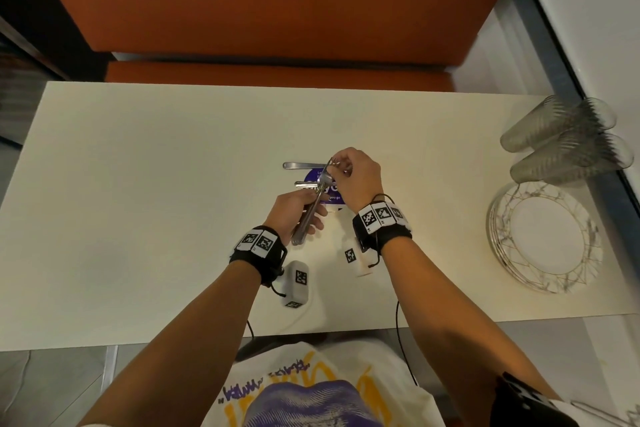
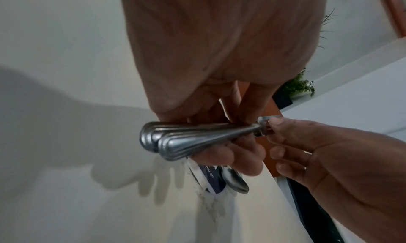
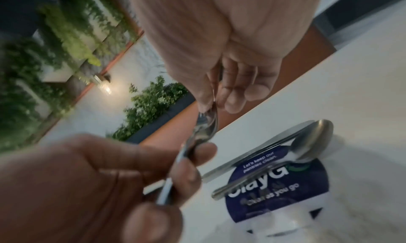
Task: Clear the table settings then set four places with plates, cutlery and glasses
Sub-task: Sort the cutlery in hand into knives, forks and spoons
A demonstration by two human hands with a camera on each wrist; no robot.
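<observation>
My left hand [image 1: 297, 211] grips a bundle of silver cutlery [image 1: 302, 231] by the handles, just above the middle of the cream table [image 1: 156, 184]. In the left wrist view the handle ends [image 2: 175, 141] fan out below my curled fingers. My right hand [image 1: 341, 168] pinches the upper ends of the same bundle [image 3: 206, 127]. A knife [image 1: 301, 165] and a spoon [image 3: 314, 142] lie on the table under my hands. At the right edge a stack of marbled plates [image 1: 543, 243] sits beside upturned clear glasses [image 1: 564, 139].
A round blue sticker [image 1: 333, 189] is on the table under the loose cutlery. An orange bench [image 1: 277, 10] runs along the far side. Two small white tagged boxes [image 1: 297, 282] hang from my wrists on cables.
</observation>
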